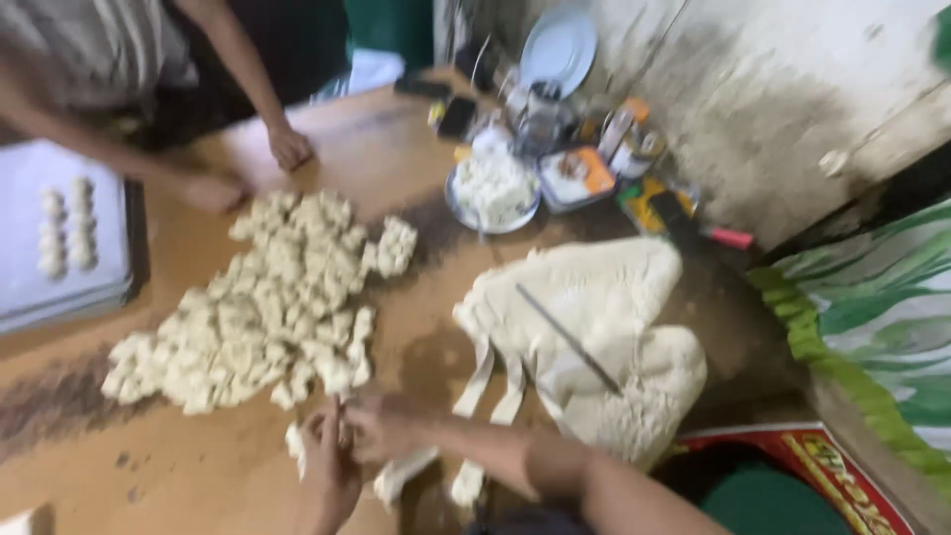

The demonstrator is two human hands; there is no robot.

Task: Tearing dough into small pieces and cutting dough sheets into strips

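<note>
we pinch a small dough piece [297, 443] between our left hand [327, 466] and right hand [381, 426], fingers closed round it, beside the heap of cut pieces [263, 307]. the dough slab [594, 337] lies close by, within reach, a knife [570, 339] resting on it.

A wooden table [396, 168] fills the frame. At centre left lies a heap of cut dough pieces [263, 302], at centre right a rolled dough sheet [594, 327], at far left a tray [59, 248], and at upper centre a bowl [492, 191].

Left hand [327, 466] and right hand [381, 428] together at lower centre, fingertips meeting, fingers curled, bare right forearm angled in from lower right
</note>
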